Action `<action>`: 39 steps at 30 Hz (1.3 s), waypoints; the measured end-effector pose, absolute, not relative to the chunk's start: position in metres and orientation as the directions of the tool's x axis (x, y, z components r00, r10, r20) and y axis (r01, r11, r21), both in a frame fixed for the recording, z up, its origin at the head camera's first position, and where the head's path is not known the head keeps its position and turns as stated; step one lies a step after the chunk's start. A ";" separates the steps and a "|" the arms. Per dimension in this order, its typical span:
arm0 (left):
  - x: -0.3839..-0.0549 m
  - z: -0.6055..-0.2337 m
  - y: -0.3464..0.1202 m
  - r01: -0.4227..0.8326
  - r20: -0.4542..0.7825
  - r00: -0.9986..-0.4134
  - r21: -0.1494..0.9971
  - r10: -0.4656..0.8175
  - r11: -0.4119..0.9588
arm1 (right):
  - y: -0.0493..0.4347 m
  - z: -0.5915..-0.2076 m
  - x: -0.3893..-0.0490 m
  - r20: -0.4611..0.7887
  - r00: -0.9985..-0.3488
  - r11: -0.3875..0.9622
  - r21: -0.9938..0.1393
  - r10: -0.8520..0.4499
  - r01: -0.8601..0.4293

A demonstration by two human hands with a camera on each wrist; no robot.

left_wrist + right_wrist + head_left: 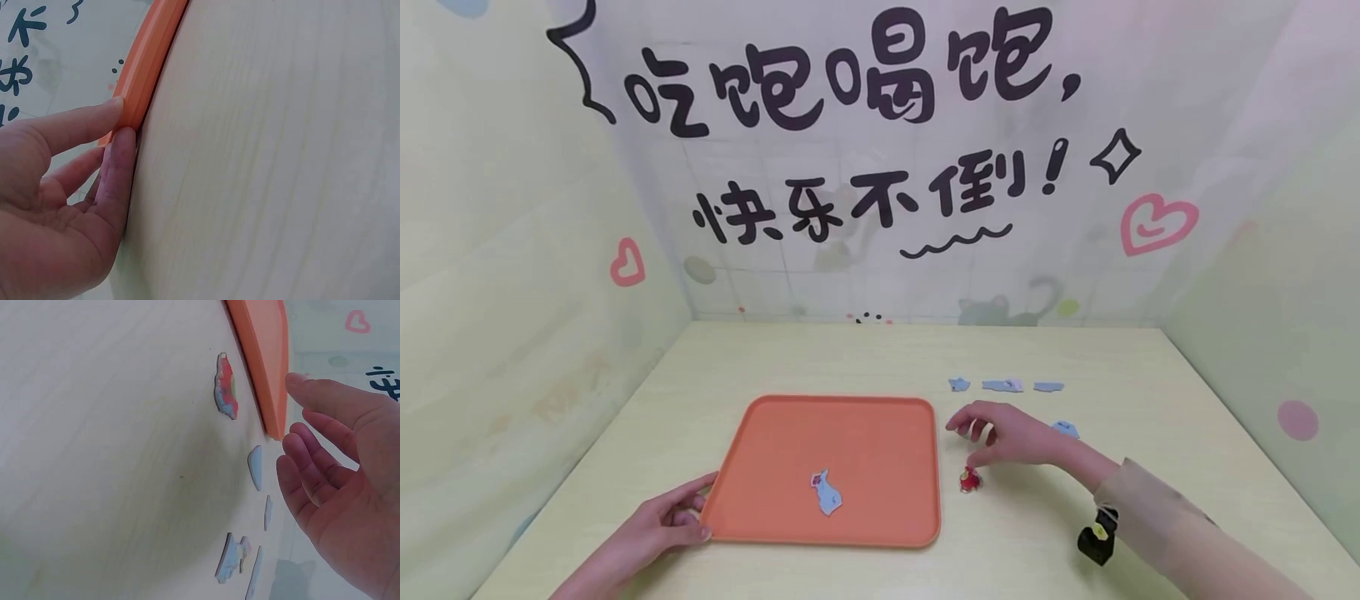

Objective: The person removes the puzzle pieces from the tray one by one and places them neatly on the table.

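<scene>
An orange tray [872, 454] lies on the table, and my left hand [658, 525] grips its near left corner. The left wrist view has thumb and finger pinching the rim [144, 69]. On the tray lies a light blue, irregular flat piece [829, 496] with a small reddish patch. Beyond the tray's right edge, my right hand [1015, 433] hovers over the table with loosely bent fingers and nothing in them. Just below its thumb in the head view is a red flat piece [970, 479]. The right wrist view shows a blue piece [255, 467] close to the tray.
Three light blue pieces [1002, 385] lie in a row farther back on the right. Another blue piece [1065, 428] is partly behind the right forearm. Fabric walls with printed lettering [880, 75] enclose the table [820, 358] at the back and both sides.
</scene>
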State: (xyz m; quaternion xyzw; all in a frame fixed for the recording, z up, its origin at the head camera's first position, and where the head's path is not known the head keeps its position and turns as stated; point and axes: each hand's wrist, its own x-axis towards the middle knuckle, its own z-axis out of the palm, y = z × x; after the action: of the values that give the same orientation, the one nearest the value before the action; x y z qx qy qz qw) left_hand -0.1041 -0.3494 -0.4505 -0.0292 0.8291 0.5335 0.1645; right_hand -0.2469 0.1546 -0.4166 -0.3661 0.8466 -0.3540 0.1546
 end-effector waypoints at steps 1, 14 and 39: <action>-0.104 -0.451 -0.349 -0.224 -0.304 -0.944 0.875 0.128 0.429 | 0.152 -0.414 -0.248 0.004 -0.680 0.478 -0.709 -0.733 -0.519; -0.104 -0.449 -0.348 -0.244 -0.322 -0.939 0.869 0.118 0.430 | 0.093 -0.380 -0.266 0.022 -0.630 0.461 -0.661 -0.776 -0.592; -0.106 -0.450 -0.348 -0.239 -0.313 -0.945 0.861 0.095 0.449 | -0.028 -0.406 -0.257 -0.069 -0.311 0.301 -0.512 -0.948 -0.804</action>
State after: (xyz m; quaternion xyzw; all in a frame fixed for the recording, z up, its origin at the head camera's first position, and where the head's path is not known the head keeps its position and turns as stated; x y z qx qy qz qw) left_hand -0.1060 -0.3478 -0.4505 -0.0431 0.8360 0.5231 0.1599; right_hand -0.2565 -0.0278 -0.4058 -0.5575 0.7856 -0.1962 0.1832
